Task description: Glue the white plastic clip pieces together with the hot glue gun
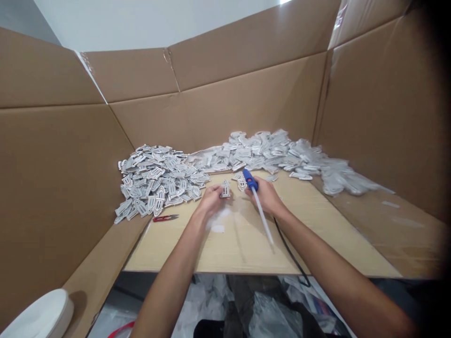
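Observation:
Between the fingers of my left hand [210,201] is a small grey-and-white boat-shaped piece [225,188], held upright over the board. My right hand [267,195] is wrapped round a blue hot glue gun [250,180], and a long pale glue stick [262,217] sticks out of its back toward me. Just left of the gun, another boat-shaped piece [241,183] shows near its tip. A black cord [289,251] runs down from the gun past the board's front edge.
A heap of boat-shaped pieces [160,176] lies at the left, with red thread snips [165,218] before it. Bagged pieces [271,150] pile up at the back and right. Cardboard walls [246,98] surround the yellowish board [310,234]. A white round object [42,314] stands lower left.

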Action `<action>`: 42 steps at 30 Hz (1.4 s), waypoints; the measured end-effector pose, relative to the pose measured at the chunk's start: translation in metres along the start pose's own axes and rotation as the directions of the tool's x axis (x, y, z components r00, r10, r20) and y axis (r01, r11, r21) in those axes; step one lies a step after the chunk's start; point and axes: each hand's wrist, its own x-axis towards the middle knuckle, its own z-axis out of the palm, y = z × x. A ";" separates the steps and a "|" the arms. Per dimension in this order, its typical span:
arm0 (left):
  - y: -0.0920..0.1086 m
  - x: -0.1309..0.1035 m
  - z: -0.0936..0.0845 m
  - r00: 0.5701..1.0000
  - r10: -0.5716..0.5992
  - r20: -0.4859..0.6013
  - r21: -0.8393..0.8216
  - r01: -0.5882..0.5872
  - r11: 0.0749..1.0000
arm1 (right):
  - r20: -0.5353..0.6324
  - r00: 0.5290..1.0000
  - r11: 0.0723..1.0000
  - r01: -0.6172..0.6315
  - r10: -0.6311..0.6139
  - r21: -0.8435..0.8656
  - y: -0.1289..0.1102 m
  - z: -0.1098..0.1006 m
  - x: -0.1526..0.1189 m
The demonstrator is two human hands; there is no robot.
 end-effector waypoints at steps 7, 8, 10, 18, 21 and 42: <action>0.002 -0.016 0.017 0.993 -0.115 0.002 -0.130 0.114 0.985 | -0.050 0.992 0.885 -0.080 0.116 0.459 -0.012 0.004 0.001; 0.002 -0.017 0.019 0.993 -0.118 0.003 -0.129 0.118 0.985 | -0.044 0.993 0.881 -0.080 0.114 0.466 -0.015 0.004 0.001; 0.001 -0.017 0.021 0.993 -0.115 0.012 -0.121 0.116 0.986 | -0.046 0.993 0.879 -0.075 0.109 0.470 -0.019 0.004 -0.002; -0.006 -0.015 0.022 0.992 0.001 0.126 -0.056 0.006 0.998 | -0.126 0.988 0.948 0.118 -0.084 0.294 -0.019 0.004 -0.011; -0.004 -0.017 0.024 0.991 -0.013 0.134 -0.029 0.017 0.999 | -0.077 0.982 0.960 0.187 -0.175 0.208 -0.020 0.001 -0.013; -0.004 -0.017 0.023 0.998 0.047 0.046 0.071 -0.050 0.996 | -0.182 0.929 0.932 0.344 -0.321 0.114 -0.027 0.001 -0.014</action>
